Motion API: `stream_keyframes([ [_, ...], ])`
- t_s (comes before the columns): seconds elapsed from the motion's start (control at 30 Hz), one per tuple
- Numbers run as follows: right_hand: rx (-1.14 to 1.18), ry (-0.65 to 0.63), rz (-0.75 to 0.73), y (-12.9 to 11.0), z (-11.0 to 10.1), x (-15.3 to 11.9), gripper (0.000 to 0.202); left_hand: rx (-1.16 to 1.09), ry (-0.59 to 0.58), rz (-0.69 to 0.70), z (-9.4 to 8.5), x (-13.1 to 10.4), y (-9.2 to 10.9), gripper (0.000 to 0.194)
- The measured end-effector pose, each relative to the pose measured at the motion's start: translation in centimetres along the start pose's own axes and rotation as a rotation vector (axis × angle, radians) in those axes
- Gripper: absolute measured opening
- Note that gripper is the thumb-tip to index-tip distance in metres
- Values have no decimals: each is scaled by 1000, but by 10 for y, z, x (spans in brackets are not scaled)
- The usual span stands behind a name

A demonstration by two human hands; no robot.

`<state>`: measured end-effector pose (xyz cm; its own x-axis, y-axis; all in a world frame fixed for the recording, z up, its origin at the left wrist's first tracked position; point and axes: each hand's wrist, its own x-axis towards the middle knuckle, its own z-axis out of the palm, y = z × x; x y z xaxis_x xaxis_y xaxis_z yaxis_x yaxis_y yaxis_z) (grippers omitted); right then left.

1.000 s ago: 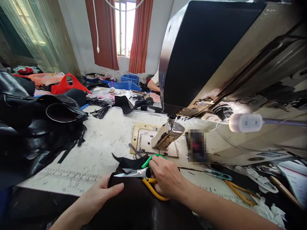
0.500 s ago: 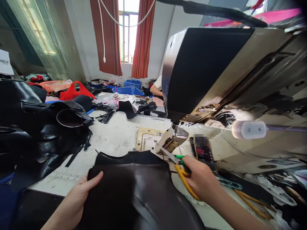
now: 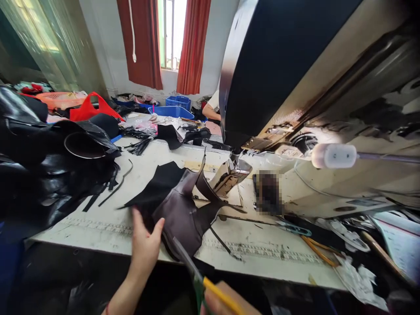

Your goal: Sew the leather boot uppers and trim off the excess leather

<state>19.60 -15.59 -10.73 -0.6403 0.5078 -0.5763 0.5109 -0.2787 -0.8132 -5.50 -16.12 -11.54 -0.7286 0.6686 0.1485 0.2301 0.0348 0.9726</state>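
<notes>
Dark leather-like fabric (image 3: 180, 210) with a black backing lies bunched on the white table (image 3: 262, 253), its upper edge by the sewing machine's metal arm (image 3: 229, 175). At its left side, my left hand (image 3: 146, 245) has the thumb spread from the fingers; the fingertips are blurred against the black cloth, so a grip is hard to confirm. My right hand (image 3: 223, 302), partly cut off at the bottom edge, holds scissors (image 3: 192, 267) with yellow and green handles. Their blades point up and left, over the fabric's lower edge.
Glossy black pieces (image 3: 55, 175) are heaped at the left. A phone-like object (image 3: 268, 192), teal snips (image 3: 293, 228) and orange-handled scissors (image 3: 316, 248) lie at the right. The machine head (image 3: 275, 65) overhangs the table. Behind are blue bins (image 3: 170, 112) and another person's arm (image 3: 211, 111).
The fabric has gone from spread out to folded and bunched. My left hand has moved right, while my right hand has drawn down and left with the scissors. The view has shifted slightly.
</notes>
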Motion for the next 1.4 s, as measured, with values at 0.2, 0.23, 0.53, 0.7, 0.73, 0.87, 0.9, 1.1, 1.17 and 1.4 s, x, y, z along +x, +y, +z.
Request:
stream_keyframes([
  [0.2, 316, -511, 391, 27, -12, 17, 92, 363, -441, 721, -45, -31, -20, 45],
  [0.23, 356, -578, 419, 31, -18, 17, 92, 392, -510, 762, -46, -34, -22, 43],
  [0.53, 460, -777, 423, 49, -65, 11, 79, 584, -547, 927, -34, -25, -8, 22],
  [0.7, 443, -822, 412, 43, -70, 13, 76, 595, -580, 884, -31, -24, -6, 24],
  [0.73, 441, -825, 412, 42, -70, 14, 76, 593, -597, 880, -31, -23, -6, 24],
  [0.87, 442, -795, 380, 40, -65, 19, 76, 580, -650, 866, -36, -18, -5, 23],
  [0.9, 446, -793, 370, 39, -63, 21, 75, 577, -663, 861, -37, -16, -4, 23],
  [1.1, 544, -881, 336, 44, -54, 27, 71, 582, -709, 813, -45, -14, -4, 23],
  [1.17, 592, -912, 325, 48, -53, 30, 72, 580, -704, 826, -46, -14, -3, 21],
  [1.4, 675, -1018, 282, 52, -45, 43, 75, 604, -677, 840, -45, -15, -2, 18],
])
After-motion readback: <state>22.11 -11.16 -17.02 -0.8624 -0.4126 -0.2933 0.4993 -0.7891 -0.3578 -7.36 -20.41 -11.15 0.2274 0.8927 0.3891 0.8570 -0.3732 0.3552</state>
